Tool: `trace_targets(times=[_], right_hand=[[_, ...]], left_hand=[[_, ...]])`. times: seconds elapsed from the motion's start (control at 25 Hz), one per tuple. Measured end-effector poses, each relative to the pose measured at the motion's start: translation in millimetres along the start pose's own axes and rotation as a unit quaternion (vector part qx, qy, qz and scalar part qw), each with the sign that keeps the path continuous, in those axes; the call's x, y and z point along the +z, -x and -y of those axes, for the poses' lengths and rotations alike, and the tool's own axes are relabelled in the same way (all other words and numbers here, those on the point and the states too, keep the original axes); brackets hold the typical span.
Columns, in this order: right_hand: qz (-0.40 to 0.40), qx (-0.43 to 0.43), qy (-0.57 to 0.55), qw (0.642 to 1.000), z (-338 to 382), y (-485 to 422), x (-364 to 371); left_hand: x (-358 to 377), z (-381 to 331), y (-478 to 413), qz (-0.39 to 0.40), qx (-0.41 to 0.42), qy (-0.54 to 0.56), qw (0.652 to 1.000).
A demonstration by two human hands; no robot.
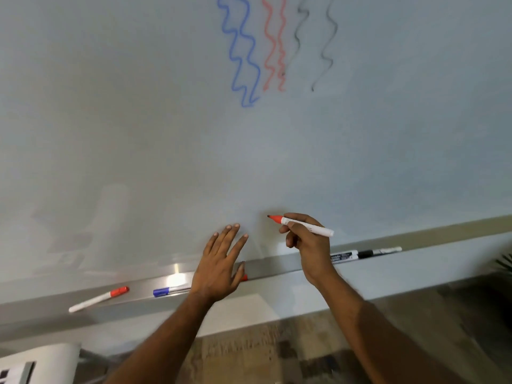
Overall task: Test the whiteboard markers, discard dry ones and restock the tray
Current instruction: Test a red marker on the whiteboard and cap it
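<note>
My right hand point(307, 245) grips an uncapped red marker point(302, 225), its tip pointing left just off the whiteboard point(166, 134). Spread flat with straight fingers, my left hand point(221, 264) hovers over the board's lower edge, and a small red cap point(244, 277) peeks out beside its thumb. On the metal tray point(271, 266) lie a capped red marker point(98, 298) at the left, a blue-capped marker point(169, 291) partly behind my left wrist, and two black markers point(365, 254) at the right. Blue, red and faint black squiggles point(274, 45) mark the board above.
A white object point(38, 364) sits at the bottom left. Patterned carpet point(263, 356) lies below the board. Dark plant leaves point(504, 263) show at the right edge.
</note>
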State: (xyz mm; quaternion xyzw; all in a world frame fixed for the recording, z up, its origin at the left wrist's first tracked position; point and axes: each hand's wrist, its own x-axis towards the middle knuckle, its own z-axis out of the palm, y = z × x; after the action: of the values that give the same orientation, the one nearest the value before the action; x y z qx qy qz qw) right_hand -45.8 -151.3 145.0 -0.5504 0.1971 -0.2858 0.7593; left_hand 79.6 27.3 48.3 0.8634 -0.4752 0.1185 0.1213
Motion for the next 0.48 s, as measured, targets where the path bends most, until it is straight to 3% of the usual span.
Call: trace_targets(times=[0.28,0.48], right_hand=[[-0.076,0.150,-0.035,0.985,-54,14,-38],[-0.099,0.189,-0.027,0.977,-68,25,-50]], left_hand=[[55,-7,18,0.243,-0.040,0.057,0.967],[75,-23,21,0.291,-0.058,0.073,0.952]])
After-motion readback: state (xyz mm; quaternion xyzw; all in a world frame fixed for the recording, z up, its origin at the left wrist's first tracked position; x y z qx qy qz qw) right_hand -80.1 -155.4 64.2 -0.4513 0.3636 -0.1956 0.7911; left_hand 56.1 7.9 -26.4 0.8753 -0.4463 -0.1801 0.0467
